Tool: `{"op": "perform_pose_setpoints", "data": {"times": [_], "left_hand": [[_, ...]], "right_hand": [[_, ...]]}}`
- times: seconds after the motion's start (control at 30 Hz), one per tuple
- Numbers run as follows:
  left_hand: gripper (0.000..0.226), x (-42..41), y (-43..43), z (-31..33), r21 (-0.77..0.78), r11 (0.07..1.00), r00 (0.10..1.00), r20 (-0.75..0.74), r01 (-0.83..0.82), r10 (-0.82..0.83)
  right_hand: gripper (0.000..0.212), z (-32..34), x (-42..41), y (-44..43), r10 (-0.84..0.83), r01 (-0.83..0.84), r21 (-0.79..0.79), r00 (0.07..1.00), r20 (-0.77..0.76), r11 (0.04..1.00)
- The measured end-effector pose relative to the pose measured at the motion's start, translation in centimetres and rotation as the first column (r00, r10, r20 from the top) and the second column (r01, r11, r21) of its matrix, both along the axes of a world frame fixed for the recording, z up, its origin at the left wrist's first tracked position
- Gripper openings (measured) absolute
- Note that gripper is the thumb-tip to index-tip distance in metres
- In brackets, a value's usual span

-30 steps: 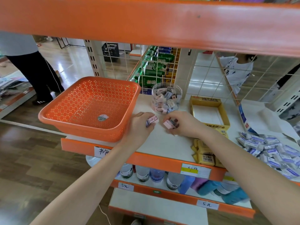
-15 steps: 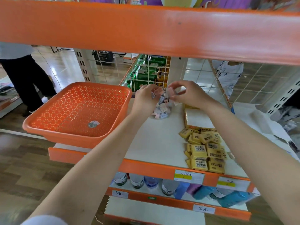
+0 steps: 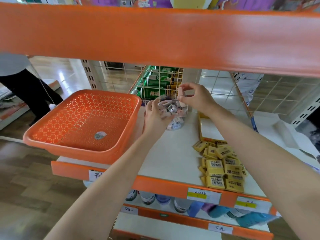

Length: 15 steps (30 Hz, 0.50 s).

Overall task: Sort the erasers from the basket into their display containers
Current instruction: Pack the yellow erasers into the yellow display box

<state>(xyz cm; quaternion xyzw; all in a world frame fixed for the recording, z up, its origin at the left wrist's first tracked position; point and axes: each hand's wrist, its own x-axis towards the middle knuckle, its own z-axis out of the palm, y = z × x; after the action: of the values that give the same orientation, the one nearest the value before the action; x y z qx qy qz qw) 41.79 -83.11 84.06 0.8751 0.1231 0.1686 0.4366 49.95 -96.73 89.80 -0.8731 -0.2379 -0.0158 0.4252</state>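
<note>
Now right hand (image 3: 195, 99) pinches one pink eraser (image 3: 180, 92) just above the clear jar (image 3: 183, 110); left hand (image 3: 155, 116) curls against its wall, hold unclear. We judge eraser light, rubbery, grippy: fingertip pinch suffices.

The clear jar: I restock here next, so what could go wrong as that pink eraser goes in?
The clear jar looks fairly full, so the pink eraser pinched by the right hand could bounce off onto the shelf. The orange basket overhangs the shelf's front edge; a nudge might tip it off.
</note>
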Motion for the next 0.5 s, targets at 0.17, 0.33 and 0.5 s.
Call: {"op": "perform_pose_setpoints", "data": {"times": [0.17,0.33,0.5], "left_hand": [[0.079,-0.7,0.7,-0.5,-0.079,0.997,0.999,-0.023,0.023,-0.025],[0.086,-0.4,1.2,-0.7,-0.174,0.985,0.997,-0.077,0.015,-0.029],[0.091,0.4,0.7,-1.3,-0.279,0.96,0.996,-0.071,0.033,-0.055]], "right_hand": [[0.042,-1.2,-0.5,1.0,0.012,-0.012,0.001,1.0,-0.029,1.0],[0.04,-2.3,-0.4,0.6,-0.167,0.163,-0.074,0.985,-0.05,0.984],[0.05,-3.8,-1.2,0.4,-0.133,0.099,-0.243,0.983,-0.13,0.965]]}}
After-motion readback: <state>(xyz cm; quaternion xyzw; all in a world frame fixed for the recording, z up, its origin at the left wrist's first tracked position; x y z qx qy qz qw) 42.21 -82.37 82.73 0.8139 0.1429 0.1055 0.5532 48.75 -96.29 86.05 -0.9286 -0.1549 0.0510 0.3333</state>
